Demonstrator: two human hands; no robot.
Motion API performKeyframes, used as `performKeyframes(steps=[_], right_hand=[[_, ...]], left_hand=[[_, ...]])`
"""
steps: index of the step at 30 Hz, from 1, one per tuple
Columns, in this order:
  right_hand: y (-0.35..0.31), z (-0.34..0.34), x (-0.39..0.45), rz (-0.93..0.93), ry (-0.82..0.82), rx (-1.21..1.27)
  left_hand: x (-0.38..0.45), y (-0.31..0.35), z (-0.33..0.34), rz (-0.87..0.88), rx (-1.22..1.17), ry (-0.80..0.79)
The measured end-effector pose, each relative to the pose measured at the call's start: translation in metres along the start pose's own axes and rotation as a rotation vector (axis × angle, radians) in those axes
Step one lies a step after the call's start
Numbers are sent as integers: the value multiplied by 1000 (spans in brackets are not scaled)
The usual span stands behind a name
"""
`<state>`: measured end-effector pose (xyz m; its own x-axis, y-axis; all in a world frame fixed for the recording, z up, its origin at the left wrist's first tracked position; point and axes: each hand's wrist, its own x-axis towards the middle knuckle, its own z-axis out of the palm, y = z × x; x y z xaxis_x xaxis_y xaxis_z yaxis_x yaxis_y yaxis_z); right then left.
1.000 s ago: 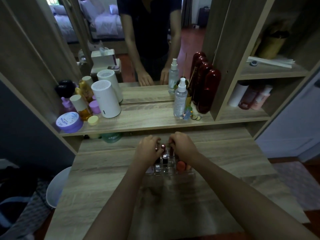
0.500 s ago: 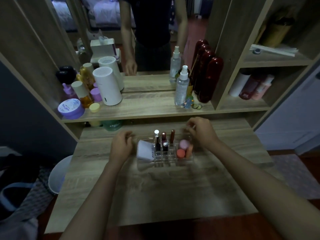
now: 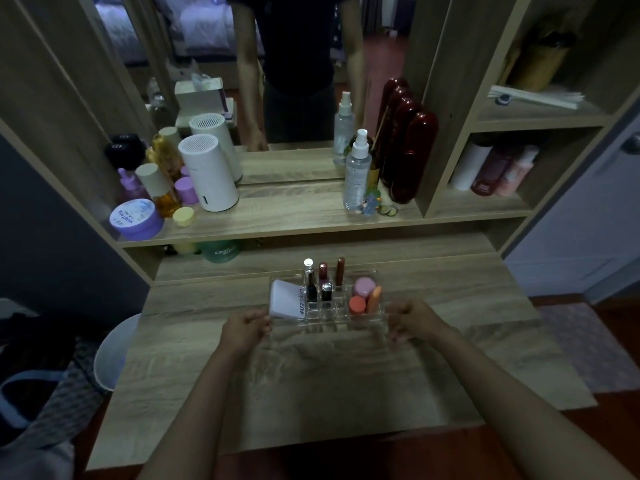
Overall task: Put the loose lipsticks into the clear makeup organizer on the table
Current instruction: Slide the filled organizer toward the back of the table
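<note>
Organizer (image 3: 360, 315) held at frame centre.
My left hand (image 3: 244, 330) and right hand (image 3: 414, 318) clamp its ends; lipsticks (image 3: 323, 280) stand inside.

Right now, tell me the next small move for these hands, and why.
Probably ease both hands away. The lipsticks stand upright in the clear organizer, no loose one shows on the table, and the left hand and right hand only flank its near corners.

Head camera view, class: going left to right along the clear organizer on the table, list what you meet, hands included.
Left hand → white tube → upright lipsticks → pink and orange sponges → right hand. All sit in or beside the organizer.
</note>
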<state>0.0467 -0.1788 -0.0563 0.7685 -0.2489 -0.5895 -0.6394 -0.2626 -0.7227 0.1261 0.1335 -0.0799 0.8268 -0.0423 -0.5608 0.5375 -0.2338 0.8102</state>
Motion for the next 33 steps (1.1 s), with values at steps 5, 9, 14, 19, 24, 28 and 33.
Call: performKeyframes(steps=[5,9,14,19,24,28,33], right_hand=[[1,7,3,-42,65,-48],[2,13,7,-69,177,-122],[-1,19,6,-109,290,-157],[-6,13,7,-148,284,-223],[-6,0,6,-133,309,-228],[0,-19,5,-129,345,-262],[10,-50,4,-130,377,-186]], left_hand=[[-5,5,6,22,15,90],[-4,3,14,82,61,178],[0,-4,14,104,164,225],[-11,0,21,214,280,262],[-25,7,37,239,309,241],[-30,12,58,246,343,251],[-26,15,93,232,370,218]])
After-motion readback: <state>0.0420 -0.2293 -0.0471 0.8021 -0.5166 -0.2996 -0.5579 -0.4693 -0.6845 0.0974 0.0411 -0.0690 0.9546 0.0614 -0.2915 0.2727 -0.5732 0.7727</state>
